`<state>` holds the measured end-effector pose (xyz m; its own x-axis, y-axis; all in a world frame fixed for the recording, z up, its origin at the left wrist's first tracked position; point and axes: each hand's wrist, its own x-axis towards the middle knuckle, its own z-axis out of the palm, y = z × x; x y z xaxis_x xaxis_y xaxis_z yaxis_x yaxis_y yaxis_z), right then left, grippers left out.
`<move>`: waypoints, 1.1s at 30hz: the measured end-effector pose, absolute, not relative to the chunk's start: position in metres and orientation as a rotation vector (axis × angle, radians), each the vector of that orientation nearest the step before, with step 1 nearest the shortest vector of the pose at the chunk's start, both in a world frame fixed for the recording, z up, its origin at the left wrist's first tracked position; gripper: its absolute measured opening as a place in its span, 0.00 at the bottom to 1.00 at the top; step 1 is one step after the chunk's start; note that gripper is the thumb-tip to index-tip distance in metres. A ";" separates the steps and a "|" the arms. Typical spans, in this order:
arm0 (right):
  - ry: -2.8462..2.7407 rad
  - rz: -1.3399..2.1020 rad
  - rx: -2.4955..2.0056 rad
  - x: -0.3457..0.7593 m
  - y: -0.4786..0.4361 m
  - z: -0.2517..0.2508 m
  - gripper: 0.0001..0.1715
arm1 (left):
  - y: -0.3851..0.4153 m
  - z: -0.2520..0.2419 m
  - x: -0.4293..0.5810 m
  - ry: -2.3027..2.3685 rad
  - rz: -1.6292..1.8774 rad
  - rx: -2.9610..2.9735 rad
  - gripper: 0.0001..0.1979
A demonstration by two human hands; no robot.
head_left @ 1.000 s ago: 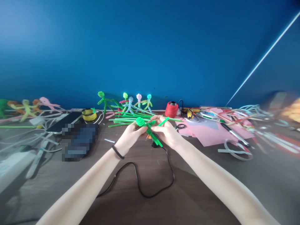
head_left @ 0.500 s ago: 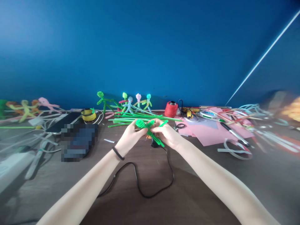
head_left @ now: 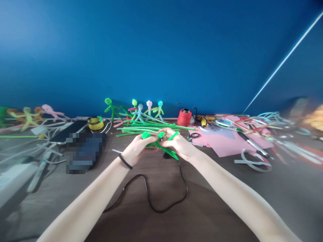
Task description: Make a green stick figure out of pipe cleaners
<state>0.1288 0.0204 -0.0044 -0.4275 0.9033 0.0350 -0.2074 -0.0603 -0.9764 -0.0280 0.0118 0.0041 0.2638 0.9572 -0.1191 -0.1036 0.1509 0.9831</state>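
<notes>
Both my hands meet at the middle of the brown table and pinch a green pipe-cleaner figure between them. My left hand, with a black band on its wrist, grips the end with the coiled green head. My right hand holds the twisted body, and green ends stick out above and below its fingers. A bundle of loose green pipe cleaners lies just behind the hands.
Finished pipe-cleaner figures stand along the blue wall, more at far left. A red thread spool, scissors, pink paper and pens sit to the right. A black cable loops near me; a phone and chargers are on the left.
The figure has tilted flatter and dropped slightly toward the table. Its coiled head has moved left and down in my left hand. My hands stay in the same spot.
</notes>
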 end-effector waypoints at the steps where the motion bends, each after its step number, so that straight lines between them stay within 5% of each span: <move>1: -1.352 1.621 -0.821 0.129 0.021 -0.005 0.19 | 0.012 0.004 -0.028 0.988 0.989 1.121 0.11; 19: -1.232 1.957 -0.833 0.142 0.040 -0.013 0.08 | 0.007 0.026 -0.034 1.069 1.052 1.239 0.07; 23: -1.423 2.094 -0.786 0.150 0.036 0.000 0.23 | 0.009 0.022 -0.032 1.152 1.078 1.472 0.07; 33: -1.822 1.706 -0.904 0.153 0.034 0.000 0.10 | 0.008 0.021 -0.029 1.153 1.033 1.464 0.04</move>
